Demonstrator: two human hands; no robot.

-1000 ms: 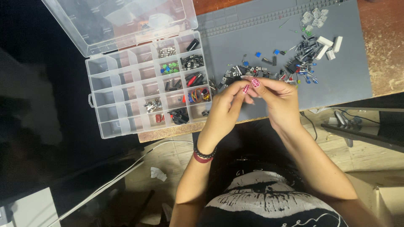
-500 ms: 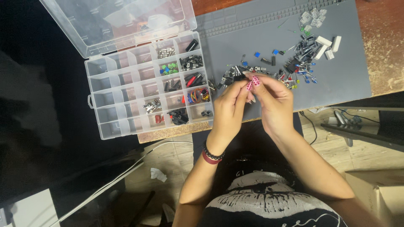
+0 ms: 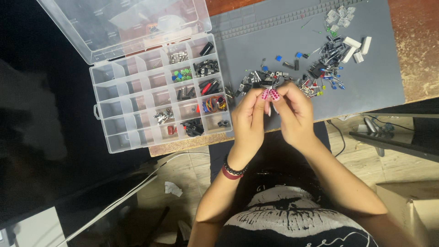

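Black cloth of the person's printed shirt fills the bottom of the frame, and from it both forearms rise toward the centre. The left hand [image 3: 249, 116], with dark bead bracelets [image 3: 233, 170] on its wrist, and the right hand [image 3: 296, 114] meet fingertip to fingertip just above the desk edge. Both are pinching together around a very small electronic part [image 3: 270, 89]; it is almost hidden behind the pink nails, so I cannot tell its kind.

Such a part is probably very light, with thin wire legs that bend easily, and it can slip out from the fingers. It seems better to hold it by the body, not by the legs.

Just behind the fingertips, on the grey work mat [image 3: 366, 87], lies a loose heap of components [image 3: 292, 77]: black, blue, red and some white blocks toward the upper right.

Left of the hands, near but apart, stands a clear plastic organizer box [image 3: 132, 119] with many compartments, several holding sorted pieces. Its lid [image 3: 119, 25] lies open at the upper left. The brown desk [image 3: 420, 55] shows at the right edge.
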